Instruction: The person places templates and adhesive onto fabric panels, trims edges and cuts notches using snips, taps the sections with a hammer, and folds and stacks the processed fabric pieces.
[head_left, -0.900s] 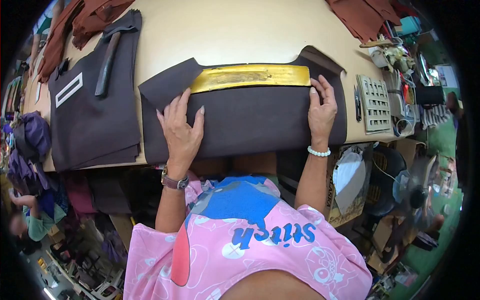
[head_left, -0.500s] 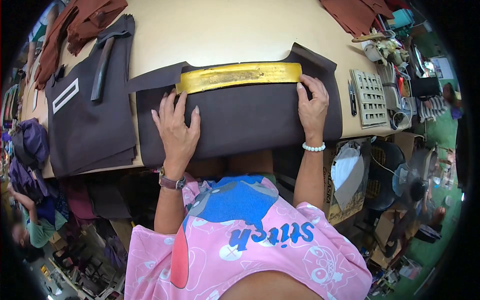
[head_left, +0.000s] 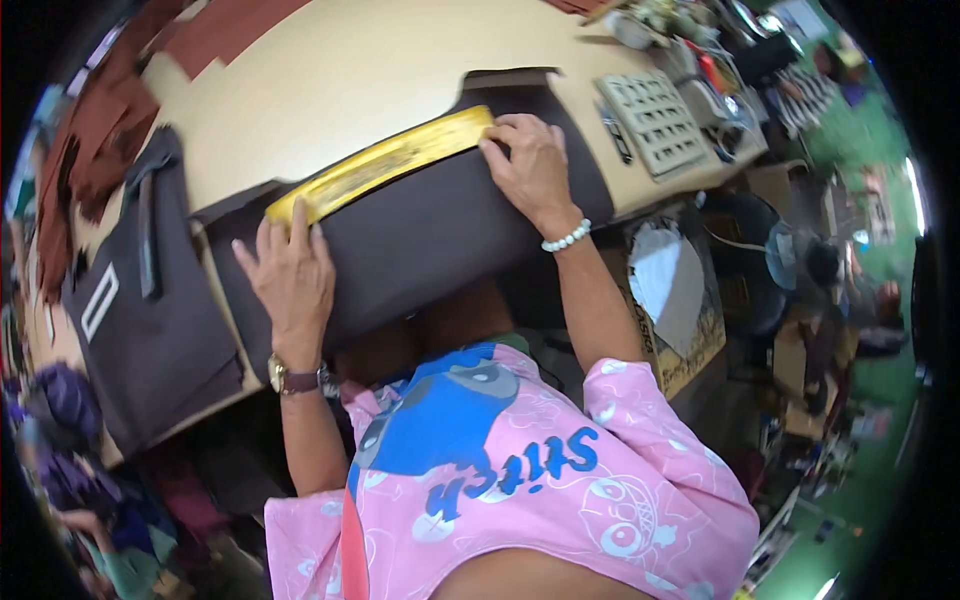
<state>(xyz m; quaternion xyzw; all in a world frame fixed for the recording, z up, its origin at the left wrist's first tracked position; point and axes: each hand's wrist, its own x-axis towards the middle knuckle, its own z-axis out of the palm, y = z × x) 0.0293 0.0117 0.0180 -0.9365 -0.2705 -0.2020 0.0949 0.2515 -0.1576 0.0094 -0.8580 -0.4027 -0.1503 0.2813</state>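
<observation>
- Head view: the camera has turned, so the desk point(head_left: 350, 85) now runs aslant across the picture; the dark stack point(head_left: 165, 345) with the hammer point(head_left: 148, 240) on it, to the left, slants with it.
- Head view: the yellow strip point(head_left: 390, 162) lies near the far edge of the dark sheet point(head_left: 420, 215), between the two hands. It slants as well, yet runs roughly in line with the desk's near edge, so most of its tilt seems to come from the camera, not from a shift on the sheet.
- Head view: at the left end, the sheet's flap point(head_left: 240, 200) shows much less than it did a second ago; only a narrow, raised edge shows.
- Head view: the left hand point(head_left: 288, 275) has its fingers point(head_left: 300, 225) spread apart, and at least one fingertip now lies over the strip's left end, further on than before.
- Head view: the right hand point(head_left: 530, 165) stays at the right end, thumb and forefinger touching it; whether they pinch it or only press, I cannot tell.
- Head view: with both ends still covered, the work reads as steadying or adjusting the strip on the sheet.
- Head view: the slotted tray point(head_left: 655, 118) sits apart, right of the sheet.
</observation>
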